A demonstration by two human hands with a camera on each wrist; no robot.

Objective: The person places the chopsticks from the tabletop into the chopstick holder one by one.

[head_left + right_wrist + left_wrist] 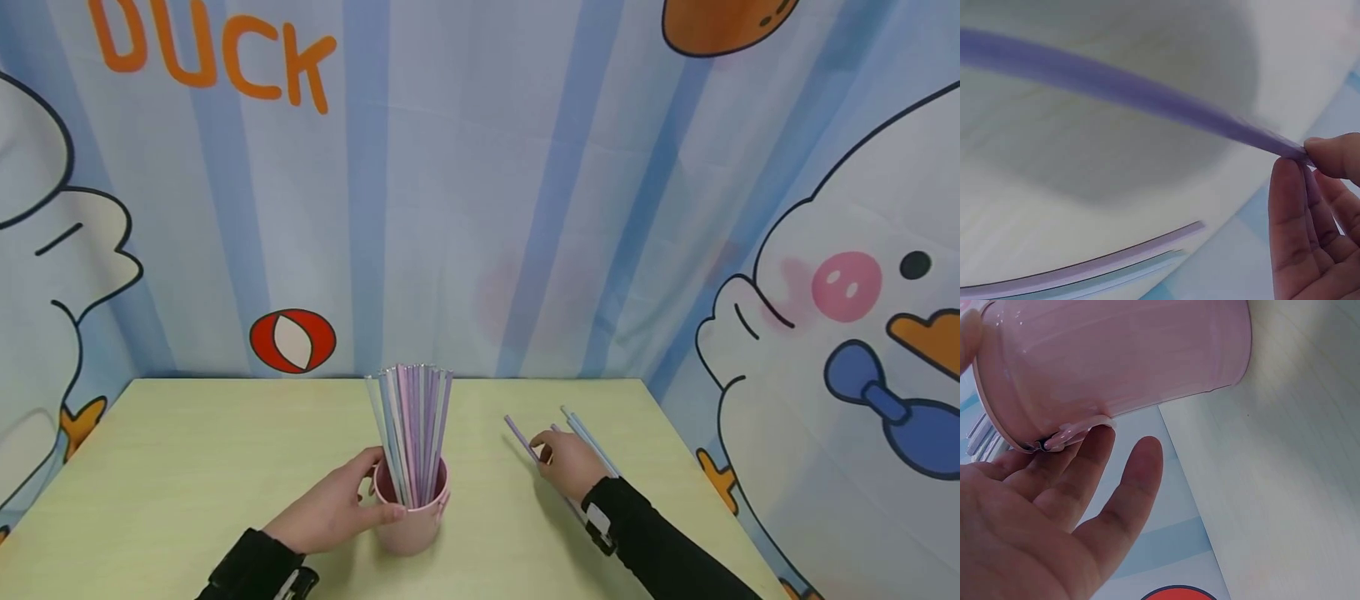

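Observation:
My left hand (pixel 337 510) holds a pink cup (pixel 408 533) by its rim, the thumb on the near side and the fingers at the far side. Up close in the left wrist view, fingertips touch a small loop on the cup's side. Many thin drinking straws (pixel 414 425), in purple, pink and pale blue, stand upright in the cup. To the right, my right hand (pixel 572 467) pinches a purple straw (pixel 1147 103) near one end, between thumb and fingertips; its length slants above the table in the right wrist view.
Beside the right hand, pale blue straws (pixel 587 435) and another purple straw (pixel 1104 260) lie on the light wooden table (pixel 225 450). Behind the table's back edge hangs a blue striped curtain (pixel 465 192) with duck drawings.

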